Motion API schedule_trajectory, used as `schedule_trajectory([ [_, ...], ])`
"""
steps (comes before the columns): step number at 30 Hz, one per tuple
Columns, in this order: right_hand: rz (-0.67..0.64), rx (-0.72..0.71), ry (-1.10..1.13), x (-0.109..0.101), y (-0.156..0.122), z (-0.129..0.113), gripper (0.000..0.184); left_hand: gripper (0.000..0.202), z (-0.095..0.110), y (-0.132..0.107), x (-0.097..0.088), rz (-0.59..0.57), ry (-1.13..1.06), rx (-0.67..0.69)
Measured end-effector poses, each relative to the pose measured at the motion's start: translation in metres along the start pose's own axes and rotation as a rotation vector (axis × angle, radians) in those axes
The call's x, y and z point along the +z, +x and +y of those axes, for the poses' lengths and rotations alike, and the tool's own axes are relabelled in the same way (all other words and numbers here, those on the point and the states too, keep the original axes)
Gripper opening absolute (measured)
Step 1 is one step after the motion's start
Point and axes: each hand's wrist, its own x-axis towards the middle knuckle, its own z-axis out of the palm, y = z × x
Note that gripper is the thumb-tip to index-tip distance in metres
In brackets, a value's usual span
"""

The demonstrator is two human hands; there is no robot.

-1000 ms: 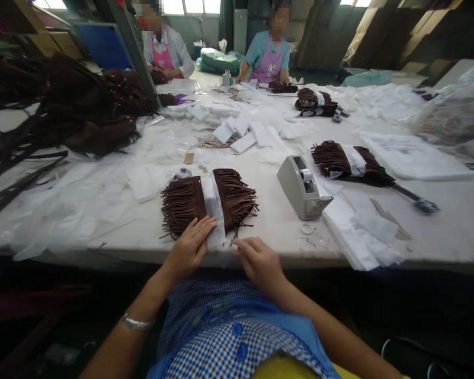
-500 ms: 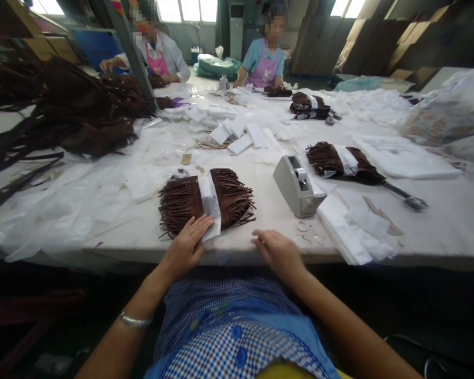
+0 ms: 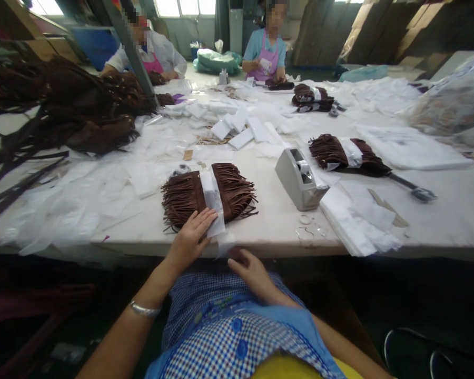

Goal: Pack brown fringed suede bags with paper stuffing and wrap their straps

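We're touching a fringed brown bag (image 3: 228, 190).
Left hand (image 3: 193, 232) is lying flat on it; right hand (image 3: 255, 272) is curling before it, grip unclear.

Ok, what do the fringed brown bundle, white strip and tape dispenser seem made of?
Fringed brown bundle: suede-like, real or synthetic; matte, with limp, thin-cut fringe. White strip: thin paper or film, unclear which; faint sheen. Tape dispenser: probably hard plastic; smooth, grey, rigid-edged body.

The left hand (image 3: 190, 238) partly hides a white band (image 3: 212, 193); the right edge crops a bag (image 3: 452, 102).
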Motion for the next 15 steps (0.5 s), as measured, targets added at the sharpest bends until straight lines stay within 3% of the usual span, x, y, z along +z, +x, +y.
schedule_trajectory([
  [4,-0.035,0.075,0.155,0.018,0.007,-0.013,0.045,0.057,-0.001,0.001,0.001,0.034,0.018,0.009],
  [15,-0.215,0.210,0.291,0.021,-0.011,-0.035,0.047,0.053,-0.004,0.003,0.007,0.116,0.127,0.052],
])
